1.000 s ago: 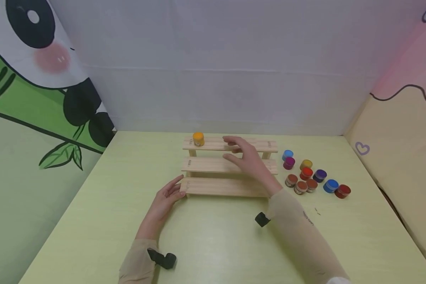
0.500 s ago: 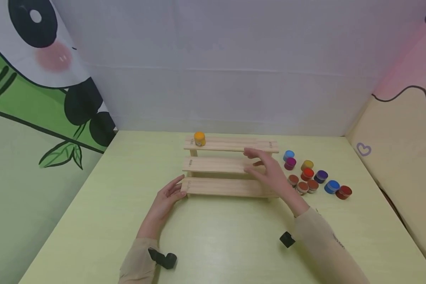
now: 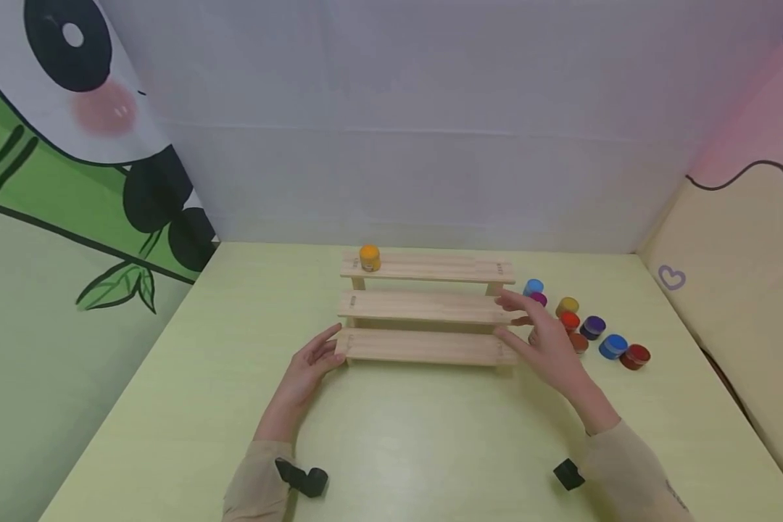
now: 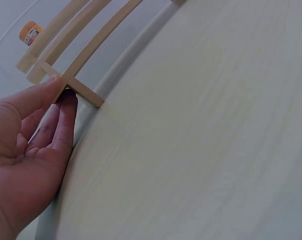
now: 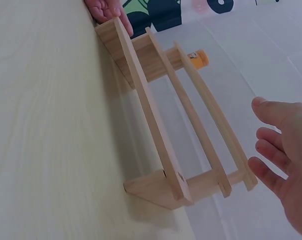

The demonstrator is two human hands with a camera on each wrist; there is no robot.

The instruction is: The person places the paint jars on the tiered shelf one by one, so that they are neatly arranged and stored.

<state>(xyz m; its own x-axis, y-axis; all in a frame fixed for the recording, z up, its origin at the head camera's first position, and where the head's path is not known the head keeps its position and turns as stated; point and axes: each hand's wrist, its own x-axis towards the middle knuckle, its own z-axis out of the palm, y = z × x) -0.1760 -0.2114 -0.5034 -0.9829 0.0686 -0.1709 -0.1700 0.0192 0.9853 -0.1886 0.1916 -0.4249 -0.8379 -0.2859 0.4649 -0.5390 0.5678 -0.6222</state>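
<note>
A three-tier wooden shelf (image 3: 424, 307) stands on the table, its steps rising toward the back wall. My left hand (image 3: 308, 370) holds the left end of the lowest board. In the left wrist view the thumb (image 4: 38, 97) lies on that corner and the fingers come up from below. A small orange-lidded jar (image 3: 369, 258) sits at the left end of the top board. At the shelf's right end hovers my right hand (image 3: 548, 348), its thumb and fingers spread apart and holding nothing. It partly hides the small jars (image 3: 613, 346) grouped on the table behind it.
Those jars have blue, purple, yellow, red and brown lids and stand right of the shelf. A pale cloth wall (image 3: 417, 181) rises behind the table (image 3: 424, 435), with printed panels at both sides. Black wrist cameras (image 3: 568, 474) sit on the sleeves.
My right hand has moved right and toward the front, from over the upper boards to the shelf's right end. The left hand has kept its hold; the orange-lidded jar stays in place.
</note>
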